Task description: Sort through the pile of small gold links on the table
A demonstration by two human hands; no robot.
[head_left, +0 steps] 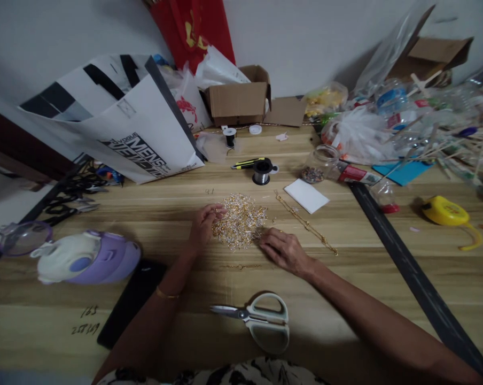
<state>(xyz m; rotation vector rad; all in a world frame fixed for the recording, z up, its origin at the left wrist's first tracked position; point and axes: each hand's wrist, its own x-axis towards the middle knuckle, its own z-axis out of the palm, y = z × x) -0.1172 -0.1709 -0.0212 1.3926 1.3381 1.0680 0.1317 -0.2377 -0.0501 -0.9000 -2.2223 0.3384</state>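
Observation:
A loose heap of gold and clear beaded pieces (pixel 238 220) lies mid-table between my hands. At its left edge is my left hand (pixel 203 225), its fingers drawn together against the pieces; whatever they pinch is too small to make out. My right hand (pixel 283 248) rests on its side by the heap's lower right edge, fingers curled together, with their tips partly hidden. A gold chain (pixel 305 222) stretches slantwise beyond my right hand. Below the heap is a short gold chain (pixel 241 266). Nearer to me lie scissors (pixel 261 318) with pale handles, blades to the left.
Behind the heap are a wire spool (pixel 261 172), a yellow-black cutter (pixel 247 163), a white card (pixel 306 195) and a jar (pixel 319 163). A purple-white bottle (pixel 89 259) and black phone (pixel 133 299) lie left. A tape measure (pixel 445 210) sits right, below clutter.

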